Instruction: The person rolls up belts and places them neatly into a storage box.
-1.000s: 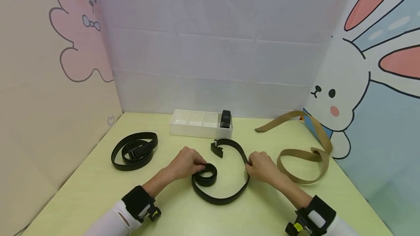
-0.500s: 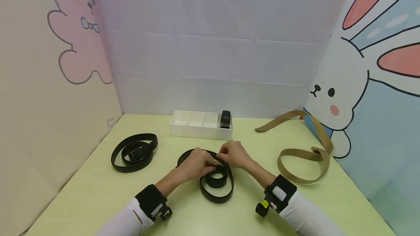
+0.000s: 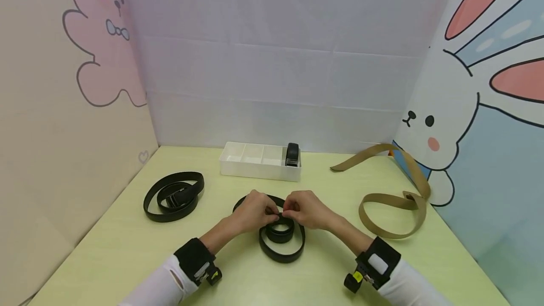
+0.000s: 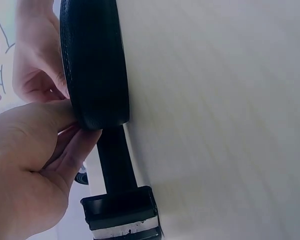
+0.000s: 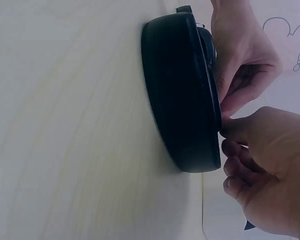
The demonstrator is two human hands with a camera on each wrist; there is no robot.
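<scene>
A black leather belt (image 3: 281, 258) stands on its edge on the table, its inner part wound into a tight coil and its outer part in a looser loop. My left hand (image 3: 253, 211) pinches the top edge of the coil with thumb and fingers. Close beside it, my right hand (image 3: 309, 209) pinches the belt at the coil's far side, the fingertips of both hands nearly meeting. In the left wrist view the belt's buckle (image 4: 122, 215) lies beyond the left hand; in the head view that hand hides it. The right wrist view shows the belt's smooth outer face (image 5: 177, 95).
Another black belt (image 3: 172, 215) lies loosely coiled at the left. Behind the hands, a white divided box (image 3: 255, 169) holds a rolled black belt (image 3: 292, 154) in its right compartment. A tan webbing strap (image 3: 393, 234) sprawls along the right side.
My right hand has left the belt's right-hand stretch and come in to the coil beside my left hand. The coil has shifted right, and the buckle end has swung left behind the left hand.
</scene>
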